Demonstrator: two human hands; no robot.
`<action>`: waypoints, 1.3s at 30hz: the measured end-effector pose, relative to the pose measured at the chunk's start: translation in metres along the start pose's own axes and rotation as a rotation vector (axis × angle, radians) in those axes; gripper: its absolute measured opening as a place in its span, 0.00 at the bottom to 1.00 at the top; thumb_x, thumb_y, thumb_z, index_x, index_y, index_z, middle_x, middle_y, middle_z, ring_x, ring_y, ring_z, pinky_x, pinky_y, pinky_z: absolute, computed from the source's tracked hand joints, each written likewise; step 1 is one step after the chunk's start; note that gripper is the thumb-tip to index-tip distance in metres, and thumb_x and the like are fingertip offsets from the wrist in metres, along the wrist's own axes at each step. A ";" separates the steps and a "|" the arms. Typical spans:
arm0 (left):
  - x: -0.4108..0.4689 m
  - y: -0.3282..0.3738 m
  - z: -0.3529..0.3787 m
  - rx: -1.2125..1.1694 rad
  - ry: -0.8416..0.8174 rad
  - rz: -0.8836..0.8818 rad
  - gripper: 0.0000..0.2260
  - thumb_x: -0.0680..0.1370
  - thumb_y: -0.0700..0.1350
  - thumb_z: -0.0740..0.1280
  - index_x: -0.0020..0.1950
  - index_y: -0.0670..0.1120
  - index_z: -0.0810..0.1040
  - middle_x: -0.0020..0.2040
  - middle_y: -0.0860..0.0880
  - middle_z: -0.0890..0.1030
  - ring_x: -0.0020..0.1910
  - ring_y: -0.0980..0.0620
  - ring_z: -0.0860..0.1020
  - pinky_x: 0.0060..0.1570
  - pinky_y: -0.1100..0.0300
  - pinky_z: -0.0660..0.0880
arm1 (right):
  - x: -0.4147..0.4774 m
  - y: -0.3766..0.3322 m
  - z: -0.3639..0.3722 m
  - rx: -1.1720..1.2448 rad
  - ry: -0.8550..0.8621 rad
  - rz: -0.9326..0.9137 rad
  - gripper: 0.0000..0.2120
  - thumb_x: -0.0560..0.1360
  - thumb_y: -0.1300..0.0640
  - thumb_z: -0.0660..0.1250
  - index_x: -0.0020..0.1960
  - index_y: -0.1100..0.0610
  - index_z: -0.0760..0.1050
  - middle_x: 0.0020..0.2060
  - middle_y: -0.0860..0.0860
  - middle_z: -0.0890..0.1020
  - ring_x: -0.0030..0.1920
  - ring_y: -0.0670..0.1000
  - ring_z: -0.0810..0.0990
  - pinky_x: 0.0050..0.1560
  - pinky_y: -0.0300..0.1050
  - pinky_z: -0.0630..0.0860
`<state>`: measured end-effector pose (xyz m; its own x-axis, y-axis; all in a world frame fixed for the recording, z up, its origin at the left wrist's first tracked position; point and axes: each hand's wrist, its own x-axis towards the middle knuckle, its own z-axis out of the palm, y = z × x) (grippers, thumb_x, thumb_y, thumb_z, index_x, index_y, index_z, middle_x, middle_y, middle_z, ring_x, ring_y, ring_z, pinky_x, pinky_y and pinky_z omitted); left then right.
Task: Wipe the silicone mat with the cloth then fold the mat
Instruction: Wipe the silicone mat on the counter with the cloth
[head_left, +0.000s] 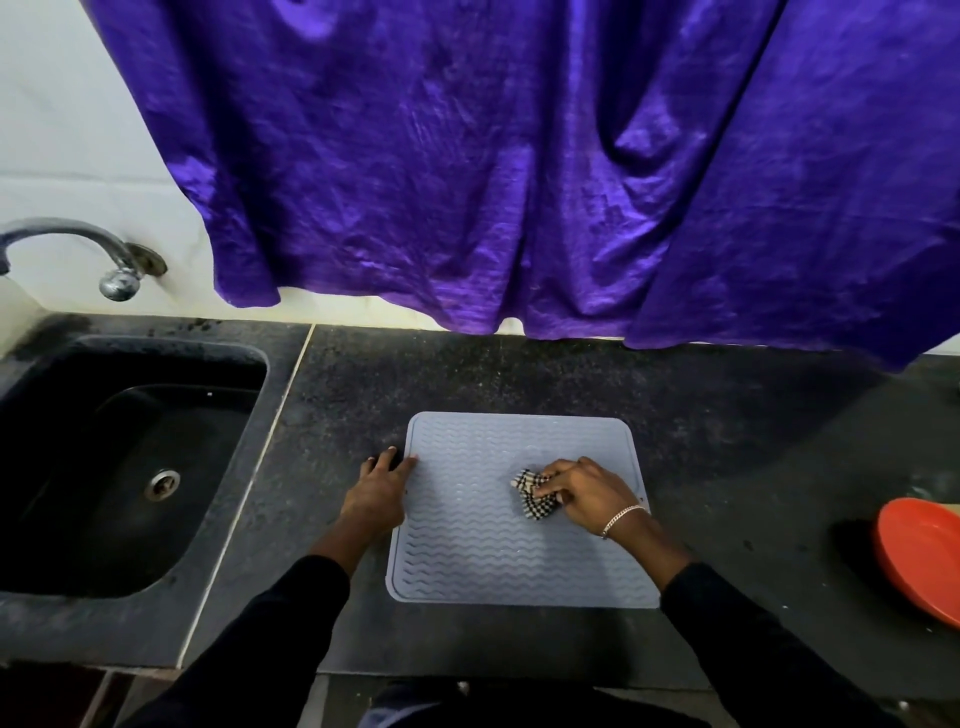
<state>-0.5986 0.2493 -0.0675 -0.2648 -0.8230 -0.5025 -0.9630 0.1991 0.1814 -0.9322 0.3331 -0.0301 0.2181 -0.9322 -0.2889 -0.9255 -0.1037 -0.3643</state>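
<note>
While left hand (382, 493) pins mat (467, 551), right hand (584, 491) presses cloth (530, 493)

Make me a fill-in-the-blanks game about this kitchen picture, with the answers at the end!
1. The right hand presses a checked ____ onto the silicone mat.
2. The left hand rests on the mat's ____ edge.
3. The plate at the right is ____ in colour.
4. The mat lies ____, not folded yet.

Answers: cloth; left; red; flat
</note>
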 end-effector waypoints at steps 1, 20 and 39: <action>0.001 -0.001 -0.001 0.004 -0.004 0.001 0.44 0.72 0.43 0.74 0.81 0.58 0.52 0.81 0.47 0.48 0.79 0.37 0.50 0.71 0.40 0.68 | 0.005 -0.006 0.000 0.014 -0.003 -0.004 0.25 0.72 0.62 0.63 0.60 0.37 0.79 0.66 0.37 0.75 0.59 0.50 0.73 0.59 0.48 0.75; -0.001 -0.001 -0.013 0.054 -0.030 0.027 0.45 0.71 0.51 0.77 0.80 0.57 0.53 0.80 0.48 0.51 0.76 0.37 0.53 0.67 0.40 0.71 | 0.015 -0.018 -0.005 -0.046 -0.095 -0.002 0.23 0.71 0.62 0.64 0.59 0.39 0.80 0.65 0.39 0.76 0.59 0.52 0.74 0.59 0.45 0.73; -0.005 -0.002 -0.015 0.040 -0.056 0.029 0.45 0.72 0.51 0.76 0.81 0.57 0.51 0.81 0.48 0.48 0.78 0.36 0.51 0.68 0.39 0.70 | 0.019 -0.033 0.014 -0.037 -0.084 -0.054 0.24 0.73 0.62 0.62 0.61 0.39 0.79 0.67 0.39 0.74 0.60 0.52 0.72 0.58 0.44 0.73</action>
<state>-0.5949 0.2452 -0.0519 -0.2935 -0.7859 -0.5442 -0.9559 0.2440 0.1632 -0.8930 0.3241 -0.0358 0.2919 -0.8925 -0.3439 -0.9220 -0.1670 -0.3492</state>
